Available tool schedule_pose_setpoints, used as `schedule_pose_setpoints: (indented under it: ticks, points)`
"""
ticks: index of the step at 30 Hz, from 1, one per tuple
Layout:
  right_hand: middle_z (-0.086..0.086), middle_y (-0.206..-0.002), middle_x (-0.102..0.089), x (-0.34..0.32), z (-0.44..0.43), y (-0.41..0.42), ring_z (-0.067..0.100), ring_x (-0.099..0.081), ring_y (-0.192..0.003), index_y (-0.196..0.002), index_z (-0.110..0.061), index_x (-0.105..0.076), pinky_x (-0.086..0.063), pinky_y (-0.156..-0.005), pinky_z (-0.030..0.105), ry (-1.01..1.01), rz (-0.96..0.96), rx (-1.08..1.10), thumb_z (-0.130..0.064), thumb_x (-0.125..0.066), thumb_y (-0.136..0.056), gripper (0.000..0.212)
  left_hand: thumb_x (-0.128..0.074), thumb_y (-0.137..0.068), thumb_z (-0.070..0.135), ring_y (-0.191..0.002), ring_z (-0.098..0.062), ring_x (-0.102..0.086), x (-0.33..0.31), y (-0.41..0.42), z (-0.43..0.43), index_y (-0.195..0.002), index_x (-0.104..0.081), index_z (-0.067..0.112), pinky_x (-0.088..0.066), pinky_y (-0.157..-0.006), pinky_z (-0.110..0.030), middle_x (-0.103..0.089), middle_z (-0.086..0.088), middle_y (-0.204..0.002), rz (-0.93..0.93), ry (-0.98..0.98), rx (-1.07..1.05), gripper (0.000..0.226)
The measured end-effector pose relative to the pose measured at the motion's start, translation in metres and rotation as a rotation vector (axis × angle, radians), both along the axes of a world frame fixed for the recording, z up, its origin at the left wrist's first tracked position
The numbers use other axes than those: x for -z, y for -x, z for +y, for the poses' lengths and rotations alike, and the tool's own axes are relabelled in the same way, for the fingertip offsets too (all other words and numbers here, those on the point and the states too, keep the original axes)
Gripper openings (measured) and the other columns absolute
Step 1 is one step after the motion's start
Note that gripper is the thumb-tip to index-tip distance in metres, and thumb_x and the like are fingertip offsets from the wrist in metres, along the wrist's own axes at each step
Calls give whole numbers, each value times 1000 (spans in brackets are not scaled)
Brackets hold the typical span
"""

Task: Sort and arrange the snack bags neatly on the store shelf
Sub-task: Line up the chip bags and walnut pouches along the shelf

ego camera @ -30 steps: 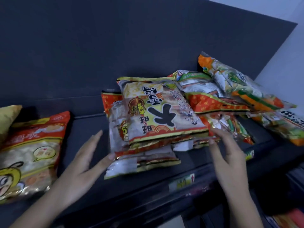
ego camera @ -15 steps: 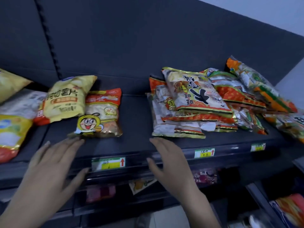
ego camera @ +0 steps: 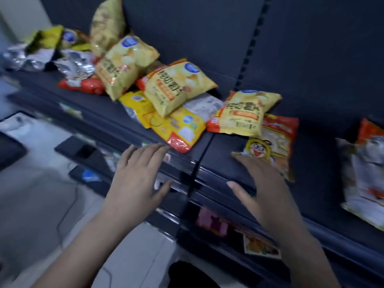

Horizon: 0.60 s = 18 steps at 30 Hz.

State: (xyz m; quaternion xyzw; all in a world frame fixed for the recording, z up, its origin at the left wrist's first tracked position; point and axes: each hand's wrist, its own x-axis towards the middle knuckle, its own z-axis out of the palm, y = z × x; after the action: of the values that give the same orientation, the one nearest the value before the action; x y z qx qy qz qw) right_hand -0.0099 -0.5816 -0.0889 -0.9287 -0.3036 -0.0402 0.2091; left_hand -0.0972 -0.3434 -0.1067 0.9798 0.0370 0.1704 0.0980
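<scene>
Head view, the only one. Shelf (ego camera: 222, 148): dark, in two sections that meet at a seam near the middle, with the back panel (ego camera: 207, 38) close behind. On the left section there is a jumbled heap: foil bags (ego camera: 72, 65) at the far left back, a puffed crisp bag (ego camera: 176, 86) on top in the middle, and under it a flat yellow packet (ego camera: 178, 127) whose red corner reaches the front edge. Just right of the seam, a second crisp bag (ego camera: 247, 113) lies partly on a cartoon bag (ego camera: 274, 142) that runs down to the front edge. Left hand (ego camera: 139, 173): grip spread and holding nothing, over the front edge below the yellow packet. Right hand (ego camera: 264, 183): grip spread, fingertips at the near corner of the cartoon bag; whether they touch it cannot be told. Handling, as judged: all the bags are light, soft and slick; the puffed ones would skid and crush, so take them by the sealed ends or flat between the palms. Open room: bare shelf between the seam and the cartoon bag, and a strip to that bag's right. The packets at the front edge could slip off.
</scene>
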Motion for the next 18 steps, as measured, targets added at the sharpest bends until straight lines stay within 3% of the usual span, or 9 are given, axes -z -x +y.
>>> schedule_pose_setpoints:
  ticks: [3,7,11,14,18]
  points:
    - [-17,-130,-45,-10,26,-24,4,-42,-120,-137,-28,-44,-32,-97,22,-71,34,-86,-42,-58,-87,53,-61,-71,40,-114,-27,-57,-5,-1,15,-124,-56,11,-29,-106,-45,-60,-5,-125,22,2,-121,60]
    - [-32,-127,-28,-15,61,-60,-8,-24,-124,-139,-41,-33,-25,-101,21,-113,72,-230,-57,-45,-88,55,-61,-74,40,-115,-26,-56,-19,-7,39,-124,-55,12,-27,-105,-43,-60,-5,-126,26,-17,-271,58]
    - [-22,-124,-42,-17,95,-94,-2,-36,-119,-134,-29,-46,-32,-100,28,-106,2,-344,-55,-45,-86,54,-60,-75,41,-116,-26,-55,-26,-16,56,-126,-55,12,-31,-104,-43,-59,-4,-127,24,-40,-393,59]
    - [-17,-125,-46,-13,110,-107,4,-40,-121,-133,-24,-49,-31,-101,28,-140,2,-369,-49,-49,-85,54,-57,-78,43,-116,-24,-54,-24,-18,63,-126,-52,13,-25,-105,-38,-59,-4,-126,23,-40,-430,56]
    - [-5,-127,-53,-6,123,-117,16,-46,-120,-132,-19,-51,-31,-96,28,-116,15,-381,-29,-65,-87,48,-44,-80,47,-111,-20,-52,-15,-17,70,-126,-50,15,-27,-101,-36,-61,-2,-122,11,-13,-452,56]
